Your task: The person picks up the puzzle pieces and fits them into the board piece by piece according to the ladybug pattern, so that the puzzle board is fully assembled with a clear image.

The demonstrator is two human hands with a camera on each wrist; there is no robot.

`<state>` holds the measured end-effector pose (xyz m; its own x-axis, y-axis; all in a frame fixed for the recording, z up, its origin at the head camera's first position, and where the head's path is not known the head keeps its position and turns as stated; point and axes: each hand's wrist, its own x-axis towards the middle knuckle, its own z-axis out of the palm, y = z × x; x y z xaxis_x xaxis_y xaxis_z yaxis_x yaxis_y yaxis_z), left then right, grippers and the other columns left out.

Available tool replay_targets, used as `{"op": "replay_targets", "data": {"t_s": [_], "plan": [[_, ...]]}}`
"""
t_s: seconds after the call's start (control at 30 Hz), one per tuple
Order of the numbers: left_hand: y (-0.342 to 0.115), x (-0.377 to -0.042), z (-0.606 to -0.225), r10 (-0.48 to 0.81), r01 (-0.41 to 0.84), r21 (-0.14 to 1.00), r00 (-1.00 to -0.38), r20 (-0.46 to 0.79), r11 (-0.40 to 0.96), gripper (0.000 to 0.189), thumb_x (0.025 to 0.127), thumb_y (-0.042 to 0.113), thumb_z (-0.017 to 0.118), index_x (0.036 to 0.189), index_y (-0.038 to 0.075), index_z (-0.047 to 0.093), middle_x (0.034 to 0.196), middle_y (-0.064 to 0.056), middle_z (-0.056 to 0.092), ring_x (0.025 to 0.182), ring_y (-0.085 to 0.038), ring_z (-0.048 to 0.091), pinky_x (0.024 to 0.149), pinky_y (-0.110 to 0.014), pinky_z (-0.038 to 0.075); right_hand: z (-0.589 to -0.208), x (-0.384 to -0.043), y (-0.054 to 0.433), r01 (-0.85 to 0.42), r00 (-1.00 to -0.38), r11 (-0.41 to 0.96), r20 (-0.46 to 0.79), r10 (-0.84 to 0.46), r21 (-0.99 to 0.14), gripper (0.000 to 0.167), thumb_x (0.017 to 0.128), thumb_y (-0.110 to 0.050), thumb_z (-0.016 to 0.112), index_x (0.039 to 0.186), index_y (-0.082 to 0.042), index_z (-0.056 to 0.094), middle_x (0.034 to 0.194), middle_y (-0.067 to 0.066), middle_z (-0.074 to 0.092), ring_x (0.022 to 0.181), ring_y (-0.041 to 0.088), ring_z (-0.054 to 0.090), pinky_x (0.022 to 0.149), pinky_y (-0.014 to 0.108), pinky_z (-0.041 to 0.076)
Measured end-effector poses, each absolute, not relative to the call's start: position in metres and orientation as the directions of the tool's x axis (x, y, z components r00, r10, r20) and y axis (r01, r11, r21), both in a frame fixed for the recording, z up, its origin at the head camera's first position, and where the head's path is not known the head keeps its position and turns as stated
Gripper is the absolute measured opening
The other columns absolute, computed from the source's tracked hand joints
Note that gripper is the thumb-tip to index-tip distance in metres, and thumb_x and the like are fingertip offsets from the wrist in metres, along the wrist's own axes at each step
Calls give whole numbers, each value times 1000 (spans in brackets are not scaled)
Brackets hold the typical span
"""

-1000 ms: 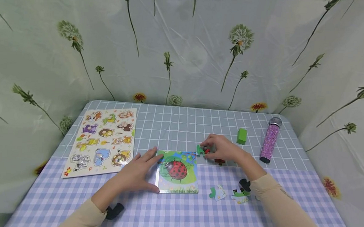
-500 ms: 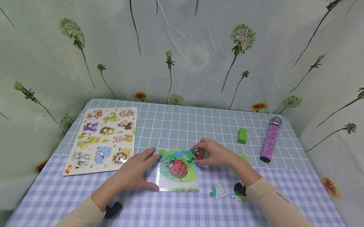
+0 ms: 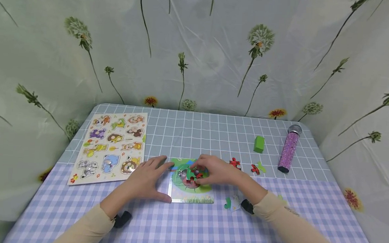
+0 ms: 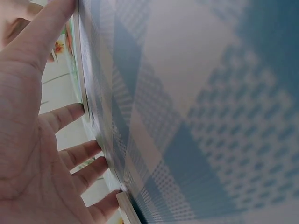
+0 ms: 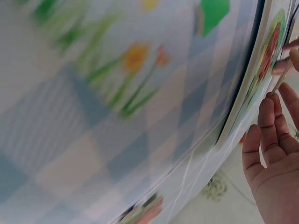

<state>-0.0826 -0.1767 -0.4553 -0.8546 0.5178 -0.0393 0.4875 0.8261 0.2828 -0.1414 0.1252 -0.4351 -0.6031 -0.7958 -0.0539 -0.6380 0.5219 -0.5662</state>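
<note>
A square ladybug puzzle board lies flat mid-table in the head view. My left hand is spread along its left side, thumb at the near corner and fingertips at the far one. In the left wrist view the straight thumb and a finger touch the edge of the board. Over the ladybug picture, my right hand pinches a green and red jigsaw piece between thumb and fingers. The right wrist view catches that piece edge-on, held above the board. The fingers hide part of the picture.
Loose jigsaw pieces lie to the right: a red one, a red and green one, and a green and white one by the right wrist. Farther off are a green block and a pink microphone. An animal puzzle board lies left.
My right hand has carried the jigsaw piece leftward from beside the board to above the ladybug picture, uncovering red pieces on the table. The left hand has stayed at the board's left side.
</note>
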Motion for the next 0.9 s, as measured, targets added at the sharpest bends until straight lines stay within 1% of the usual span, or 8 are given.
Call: {"op": "replay_targets", "data": {"t_s": [0.07,0.2,0.43,0.67,0.9], "plan": [[-177,-83,-455,516,484,286,-856,-42,827,117,68,81,86,160,18,50,166,-21,44,150,-48,47,115,-71,46,-435,-139,119,-647,-594,513,-49,-803,-565,36,93,-22,83,127,-12,77,109,0,69,92,12,62,83,21,55],[-176,-83,-455,512,477,291,-858,-52,829,118,68,80,86,161,17,49,167,-20,43,151,-48,46,117,-70,44,-435,-136,110,-655,-578,503,-54,-814,-565,36,94,-25,83,127,-11,77,111,0,70,95,11,62,85,21,55],[-176,-83,-456,509,473,291,-859,-58,832,118,68,81,85,161,18,49,168,-20,42,151,-48,45,117,-70,44,-436,-135,101,-664,-577,511,-61,-814,-546,36,95,-26,82,129,-15,77,114,-3,70,101,10,64,93,26,58],[-175,-82,-455,509,473,293,-859,-53,831,117,68,79,87,160,17,50,167,-21,43,151,-47,46,118,-70,44,-436,-135,94,-678,-556,496,-62,-829,-542,35,95,-27,83,128,-15,77,117,0,70,102,11,65,92,25,58],[-175,-82,-453,505,469,287,-861,-65,835,118,68,80,86,161,17,49,168,-20,43,152,-47,45,118,-70,43,-438,-135,89,-686,-553,504,-74,-830,-525,35,96,-28,83,129,-15,77,120,0,71,106,11,66,97,27,58]]}}
